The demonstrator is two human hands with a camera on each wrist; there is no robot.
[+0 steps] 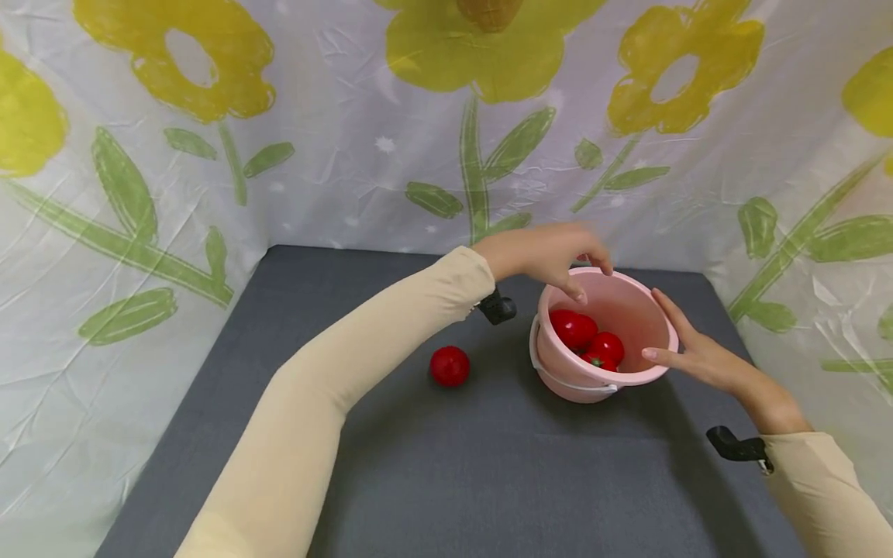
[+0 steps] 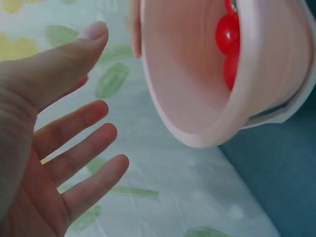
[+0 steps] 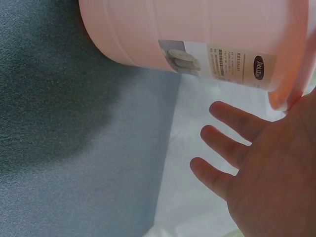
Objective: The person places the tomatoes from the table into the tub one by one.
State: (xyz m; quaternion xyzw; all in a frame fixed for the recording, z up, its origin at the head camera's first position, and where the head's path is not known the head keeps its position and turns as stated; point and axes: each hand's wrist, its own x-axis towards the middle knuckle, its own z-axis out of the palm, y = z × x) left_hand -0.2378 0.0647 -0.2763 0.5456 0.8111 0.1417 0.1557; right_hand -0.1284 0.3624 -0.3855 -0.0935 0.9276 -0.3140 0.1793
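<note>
A pink bucket (image 1: pixel 631 310) stands toward the right of the grey table, its white handle (image 1: pixel 582 387) hanging down at the front. Inside it lie several red tomatoes (image 1: pixel 572 328). Over the bucket's left rim is my left hand (image 1: pixel 540 252), slightly blurred; in its wrist view the fingers are spread and hold nothing. My right hand (image 1: pixel 705 360) touches the right rim, thumb over the edge and index finger along the outside. The right wrist view has the other three fingers straight and apart from the wall. One more tomato (image 1: pixel 449 366) lies on the table, left of the bucket.
The dark grey tabletop (image 1: pixel 488 480) reaches back to a pale curtain (image 1: pixel 335 155) with yellow flowers, which also hangs at both sides. A printed label (image 3: pixel 222 61) is stuck on the bucket's outer wall. Black wrist cameras (image 1: pixel 497 308) sit at both cuffs.
</note>
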